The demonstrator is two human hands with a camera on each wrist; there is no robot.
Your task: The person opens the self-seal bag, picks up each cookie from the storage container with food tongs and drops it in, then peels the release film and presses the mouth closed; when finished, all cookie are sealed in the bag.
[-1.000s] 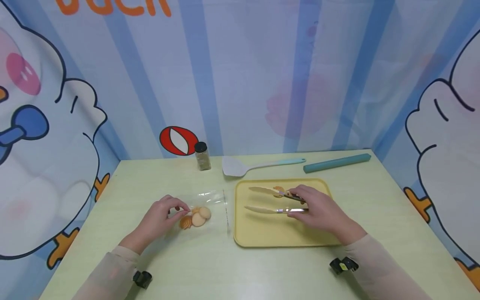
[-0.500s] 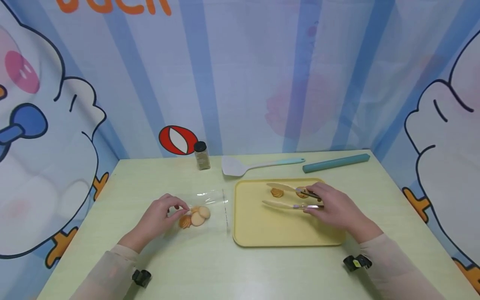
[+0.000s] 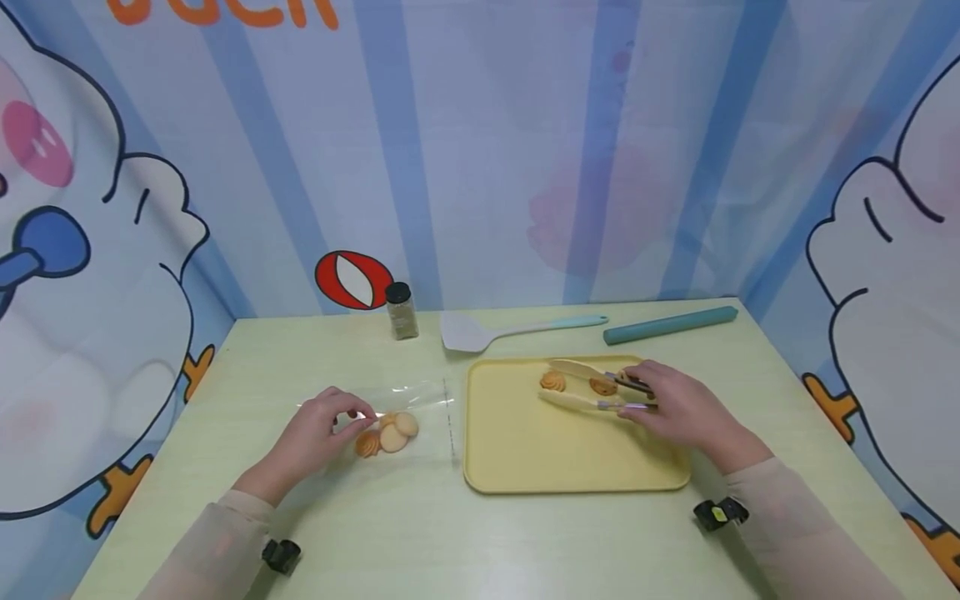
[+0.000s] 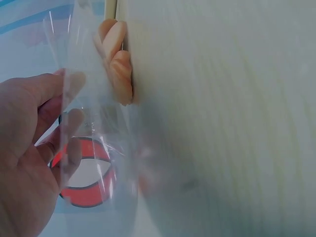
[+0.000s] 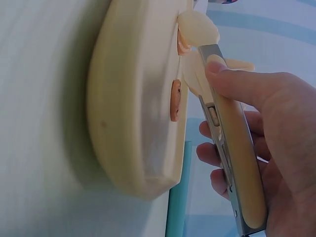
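My left hand (image 3: 318, 429) pinches the edge of a clear plastic bag (image 3: 433, 437) lying on the table. Inside the bag are several cookies (image 3: 393, 437), pale round ones and orange-brown ridged ones. My right hand (image 3: 690, 410) grips food tongs (image 3: 567, 401) with cream tips and metal-edged handles; the tips are spread apart over the yellow tray (image 3: 525, 458). Near the tray's far edge lie a swirled cookie (image 3: 552, 381) and a dark-spotted round cookie (image 5: 176, 100), both around the spread tongs. In the right wrist view the tongs hold nothing that I can make out.
Along the table's back stand a black-capped spice jar (image 3: 402, 315), a spatula (image 3: 468, 333) with a pale blue handle, and a teal rod (image 3: 670, 326). A patterned curtain (image 3: 480, 167) hangs just behind the back edge.
My right hand has moved right and slightly back with the tongs, their arms coming closer together. The two cookies on the tray now show more fully. My left hand stays at the bag.
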